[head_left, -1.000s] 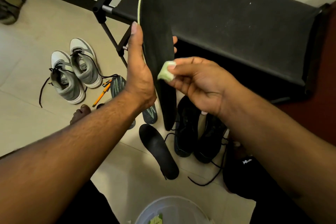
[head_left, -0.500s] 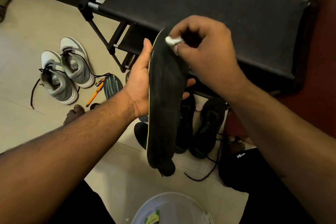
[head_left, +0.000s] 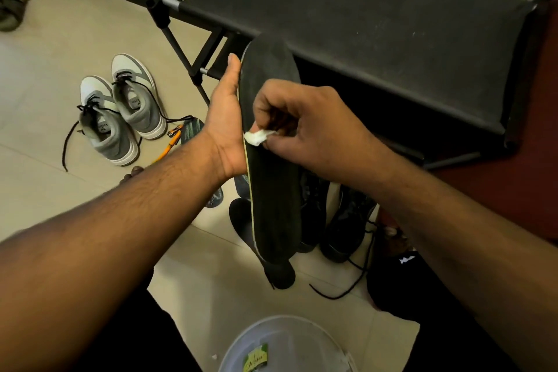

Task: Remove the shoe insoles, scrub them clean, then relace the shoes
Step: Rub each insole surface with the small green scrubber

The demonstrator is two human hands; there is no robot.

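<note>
my left hand (head_left: pixel 225 127) grips the black insole (head_left: pixel 273 160) along its edge, holding it upright above the black shoes (head_left: pixel 341 220) on the floor. my right hand (head_left: pixel 305 127) pinches a small white wad (head_left: pixel 256 137) and presses it against the insole's middle. grey sneakers (head_left: pixel 120 112) sit well apart, to the left.

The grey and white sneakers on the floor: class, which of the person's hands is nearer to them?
Left. The left hand holds the insole just right of the grey and white sneakers; the right hand works beyond it, farther away.
</note>
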